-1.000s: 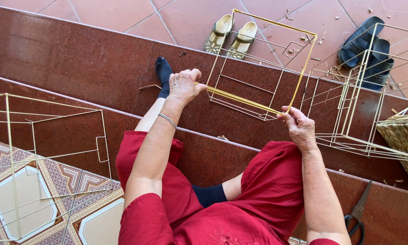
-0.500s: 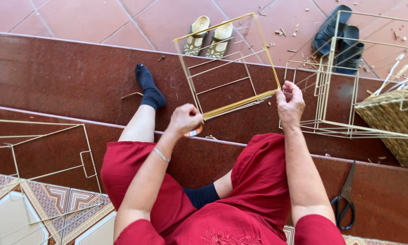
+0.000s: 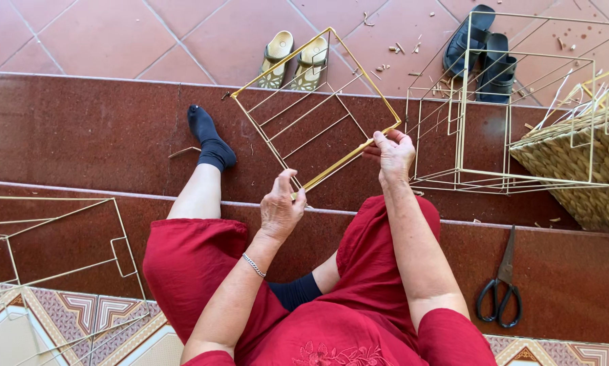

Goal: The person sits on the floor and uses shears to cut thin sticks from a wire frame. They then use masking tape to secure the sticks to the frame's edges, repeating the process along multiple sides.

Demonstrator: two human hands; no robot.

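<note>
Wire frame (image 3: pixel 316 108) gripped both ends: left hand (image 3: pixel 281 209) pinches near rail, right hand (image 3: pixel 392 152) clasps corner; keep level.

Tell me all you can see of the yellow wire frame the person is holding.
The wire frame is a box-like skeleton of thin yellow rods, seemingly metal, with parallel crossbars across one face. It is held tilted above the dark red step. The left hand pinches its near edge at one end; the right hand grips the other end, by a corner. Nothing is woven onto it.

The woven basket (image 3: pixel 582 163) and left wire frame (image 3: pixel 54 257) run off the picture's edges.
</note>
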